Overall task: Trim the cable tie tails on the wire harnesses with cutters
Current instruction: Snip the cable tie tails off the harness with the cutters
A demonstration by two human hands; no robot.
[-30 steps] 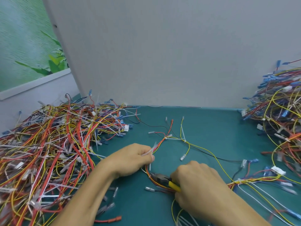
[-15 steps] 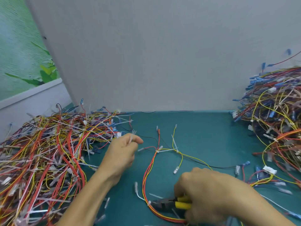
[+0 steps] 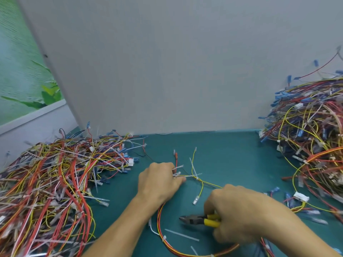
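Two bare hands work low over a teal table top [image 3: 232, 154] in the head view. The left hand [image 3: 159, 182] lies knuckles up, its fingers curled over one wire harness [image 3: 160, 216] at the spot where its red and yellow wires branch. Pale cable tie tails [image 3: 178, 167] stick out past the fingertips. From under this hand the harness loops down and round toward the near edge, passing beneath the right hand [image 3: 239, 217]. The right hand has its fingers wrapped round the yellow handles of the cutters [image 3: 196, 219]. Their dark nose points left, just above the table inside the loop, apart from the wires; the jaws look nearly closed. A loose clipped tail [image 3: 181, 235] lies on the table just below the nose of the cutters.

A broad left pile [image 3: 46, 182] of red, yellow and white harnesses bristles with long pale tie tails. A taller right pile [image 3: 311, 145] shows many blue terminals, and a white connector [image 3: 301, 197] lies at its foot. A grey partition [image 3: 167, 71] stands behind the table.
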